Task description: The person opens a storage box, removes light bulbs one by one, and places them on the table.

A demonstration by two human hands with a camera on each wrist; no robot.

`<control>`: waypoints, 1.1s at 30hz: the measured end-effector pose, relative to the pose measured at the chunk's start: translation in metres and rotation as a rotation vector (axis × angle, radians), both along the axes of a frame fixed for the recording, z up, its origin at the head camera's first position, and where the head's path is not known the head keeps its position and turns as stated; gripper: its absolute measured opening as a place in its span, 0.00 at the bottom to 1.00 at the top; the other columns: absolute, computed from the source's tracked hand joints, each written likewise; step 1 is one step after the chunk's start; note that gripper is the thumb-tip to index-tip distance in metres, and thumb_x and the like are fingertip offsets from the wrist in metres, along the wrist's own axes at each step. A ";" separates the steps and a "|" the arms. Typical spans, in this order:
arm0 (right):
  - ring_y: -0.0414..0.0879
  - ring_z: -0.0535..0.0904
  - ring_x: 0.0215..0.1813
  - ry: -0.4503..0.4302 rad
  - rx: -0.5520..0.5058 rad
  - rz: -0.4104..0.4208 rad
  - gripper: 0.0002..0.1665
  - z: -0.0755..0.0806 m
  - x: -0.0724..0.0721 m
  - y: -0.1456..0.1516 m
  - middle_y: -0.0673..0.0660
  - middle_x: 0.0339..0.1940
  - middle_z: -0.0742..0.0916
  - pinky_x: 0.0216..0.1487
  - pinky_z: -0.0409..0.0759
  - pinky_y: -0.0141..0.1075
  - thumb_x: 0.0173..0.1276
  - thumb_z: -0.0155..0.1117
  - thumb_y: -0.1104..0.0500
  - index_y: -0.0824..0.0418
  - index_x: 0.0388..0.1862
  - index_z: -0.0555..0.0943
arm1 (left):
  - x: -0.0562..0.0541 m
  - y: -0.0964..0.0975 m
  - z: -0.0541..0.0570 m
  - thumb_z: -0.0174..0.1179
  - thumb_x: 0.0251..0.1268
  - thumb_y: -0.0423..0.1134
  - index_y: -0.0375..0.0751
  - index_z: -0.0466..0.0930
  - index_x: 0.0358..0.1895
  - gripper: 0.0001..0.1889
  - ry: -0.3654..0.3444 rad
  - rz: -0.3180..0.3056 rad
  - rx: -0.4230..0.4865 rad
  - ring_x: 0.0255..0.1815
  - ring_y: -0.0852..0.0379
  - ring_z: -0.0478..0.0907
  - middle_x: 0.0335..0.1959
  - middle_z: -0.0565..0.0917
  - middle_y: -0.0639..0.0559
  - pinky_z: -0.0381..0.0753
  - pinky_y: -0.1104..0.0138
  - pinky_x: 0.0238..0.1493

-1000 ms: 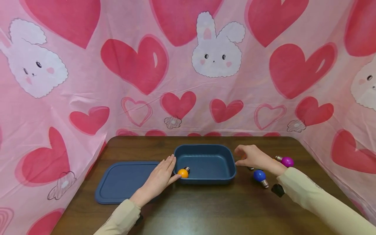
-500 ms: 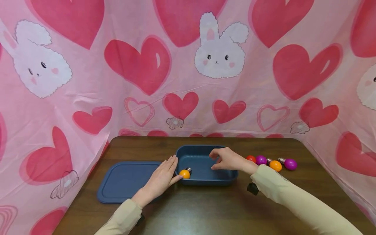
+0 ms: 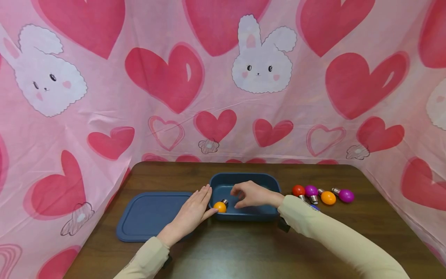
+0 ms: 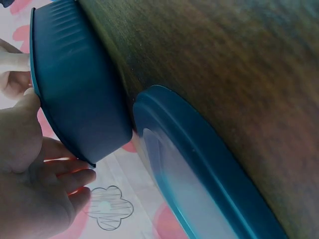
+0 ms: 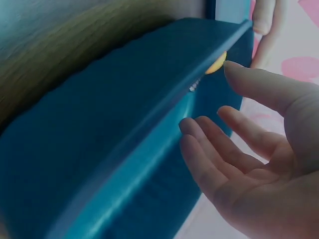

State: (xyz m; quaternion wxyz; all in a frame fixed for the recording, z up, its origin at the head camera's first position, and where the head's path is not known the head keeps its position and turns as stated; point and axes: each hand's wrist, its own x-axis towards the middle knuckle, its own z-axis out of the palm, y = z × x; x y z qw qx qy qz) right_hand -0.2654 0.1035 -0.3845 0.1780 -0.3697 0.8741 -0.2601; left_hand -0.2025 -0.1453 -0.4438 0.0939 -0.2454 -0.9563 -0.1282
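A dark blue rectangular box stands on the table, with one orange light bulb in its near left corner. My left hand rests against the box's left end, fingers straight and thumb at the rim. Over the box interior is my right hand, its fingers loosely bent and apart. The right wrist view shows nothing between the right hand's thumb and fingers; the orange bulb there lies beyond them, partly hidden by the box wall.
Right of the box lie a red bulb, two purple bulbs, an orange bulb and a blue bulb, mostly hidden by my right sleeve. A blue lid lies left. A pink heart-print cloth hangs behind the table.
My right hand has moved left, from beside the box's right end to over its interior. The left hand stays at the box. The view has shifted slightly.
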 end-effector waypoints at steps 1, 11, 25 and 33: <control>0.58 0.85 0.51 0.006 0.004 0.011 0.24 -0.002 -0.001 -0.003 0.66 0.55 0.86 0.52 0.87 0.42 0.63 0.72 0.60 0.69 0.55 0.80 | 0.000 0.000 0.000 0.55 0.70 0.57 0.30 0.65 0.72 0.38 0.005 -0.001 0.000 0.75 0.42 0.66 0.75 0.67 0.37 0.67 0.51 0.74; 0.53 0.84 0.53 0.055 0.037 0.083 0.21 -0.014 -0.001 -0.031 0.61 0.53 0.87 0.60 0.84 0.45 0.62 0.72 0.64 0.67 0.54 0.81 | 0.001 -0.001 -0.002 0.56 0.70 0.57 0.30 0.66 0.71 0.38 0.043 -0.012 -0.007 0.75 0.43 0.68 0.74 0.68 0.37 0.68 0.51 0.74; 0.47 0.84 0.45 0.077 0.130 0.060 0.18 -0.013 -0.002 -0.049 0.57 0.47 0.88 0.56 0.85 0.40 0.60 0.73 0.66 0.63 0.50 0.83 | 0.001 0.000 -0.001 0.56 0.70 0.57 0.30 0.66 0.71 0.38 0.054 -0.017 -0.012 0.74 0.42 0.68 0.73 0.69 0.36 0.68 0.51 0.74; 0.42 0.80 0.37 0.064 0.164 0.015 0.15 -0.014 -0.003 -0.047 0.56 0.40 0.88 0.47 0.86 0.36 0.59 0.74 0.64 0.62 0.46 0.83 | 0.000 0.000 0.000 0.57 0.69 0.57 0.29 0.68 0.70 0.37 0.087 -0.015 -0.028 0.73 0.42 0.70 0.72 0.70 0.36 0.70 0.51 0.73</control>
